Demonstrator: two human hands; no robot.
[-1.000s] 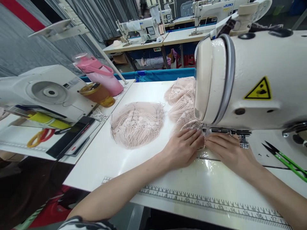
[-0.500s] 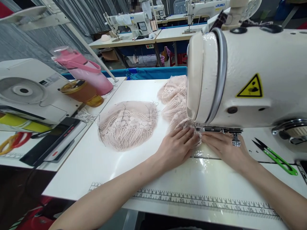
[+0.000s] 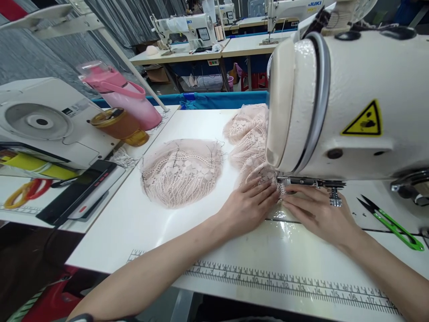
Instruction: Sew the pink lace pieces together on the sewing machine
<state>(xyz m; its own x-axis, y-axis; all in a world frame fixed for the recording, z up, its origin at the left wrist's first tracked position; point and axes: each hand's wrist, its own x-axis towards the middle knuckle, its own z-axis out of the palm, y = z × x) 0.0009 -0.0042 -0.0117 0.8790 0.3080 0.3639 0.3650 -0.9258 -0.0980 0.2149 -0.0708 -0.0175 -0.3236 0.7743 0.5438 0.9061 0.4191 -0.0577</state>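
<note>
My left hand [image 3: 250, 206] lies flat on the white table [image 3: 140, 223], fingers stretched out and pressing pink lace fabric [image 3: 251, 154] toward the presser foot [image 3: 335, 197] of the white sewing machine [image 3: 351, 107]. My right hand [image 3: 318, 214] lies flat just right of it, fingertips on the lace edge under the machine head. Both hands nearly touch at the fingertips. A separate round piece of pink lace [image 3: 182, 172] lies to the left of my left hand.
Green thread snips [image 3: 392, 223] lie at the right. A pink bottle [image 3: 122, 96], an amber cup [image 3: 117, 125], another machine [image 3: 43, 120] and a black control panel [image 3: 80, 188] stand at the left. A printed ruler [image 3: 284, 281] runs along the table's front edge. Other sewing stations [image 3: 187, 31] stand behind.
My hands stay pressed on the lace by the presser foot, fingertips shifted only slightly. The camera view has shifted a little.
</note>
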